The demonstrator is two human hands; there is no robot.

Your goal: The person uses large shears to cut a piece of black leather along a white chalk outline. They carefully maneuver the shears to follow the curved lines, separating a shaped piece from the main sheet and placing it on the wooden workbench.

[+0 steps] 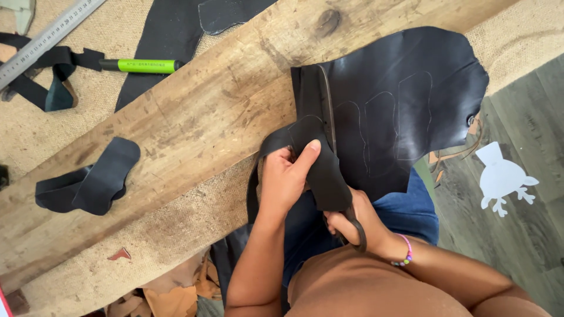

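Head view: at centre frame a large sheet of black leather [405, 100] lies over the wooden worktop [194, 117], with several outlines traced on it. The right hand [355, 220], low centre, is closed through the handles of long scissors [329, 117], whose blades run up into the sheet's left edge. The left hand [288, 176] pinches a partly freed flap [320, 164] of leather between thumb and fingers, just beside the blades.

Judging by how things lie, the cutting is under way but far from finished. Two cut pieces [88, 185] rest at the left of the frame, while three traced shapes [388, 126] on the sheet are still uncut. The flap in hand is not yet fully free of the sheet.

At upper left lie a steel ruler [47, 38], a green pen [141, 66] and black strips [44, 76]. A white paper cut-out [502, 176] lies on the floor at right.
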